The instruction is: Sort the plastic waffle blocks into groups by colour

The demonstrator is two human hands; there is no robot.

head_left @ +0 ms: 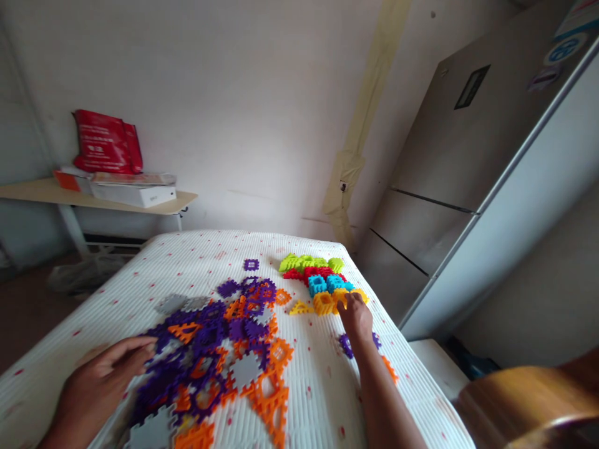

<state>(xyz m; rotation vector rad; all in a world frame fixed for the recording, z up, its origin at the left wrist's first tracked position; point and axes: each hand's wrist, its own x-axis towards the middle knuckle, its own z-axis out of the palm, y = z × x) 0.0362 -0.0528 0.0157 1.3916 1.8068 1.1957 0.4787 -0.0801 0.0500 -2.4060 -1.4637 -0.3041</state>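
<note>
A heap of loose interlocking plastic tiles, with purple tiles (pixel 210 333), orange tiles (pixel 281 352) and grey tiles (pixel 246 371), covers the left and middle of the cloth. At its left edge is my left hand (pixel 105 377), fingers curled and thumb close to them; anything between the fingertips is hidden. My right hand (pixel 358 318) reaches to the sorted rows, its fingers closed at the yellow tiles (pixel 324 304) in the nearest row. Behind that row sit blue tiles (pixel 317 284), red tiles (pixel 311 272) and green tiles (pixel 304 262). One yellow triangular tile (pixel 301 307) lies apart.
Purple tiles (pixel 346 346) and an orange tile (pixel 389 369) lie beside my right forearm. A single purple tile (pixel 251 264) lies farther back on the white dotted cloth (pixel 206 249). A fridge (pixel 435 156) stands right; a side table (pixel 32 192) bears a red bag (pixel 105 143).
</note>
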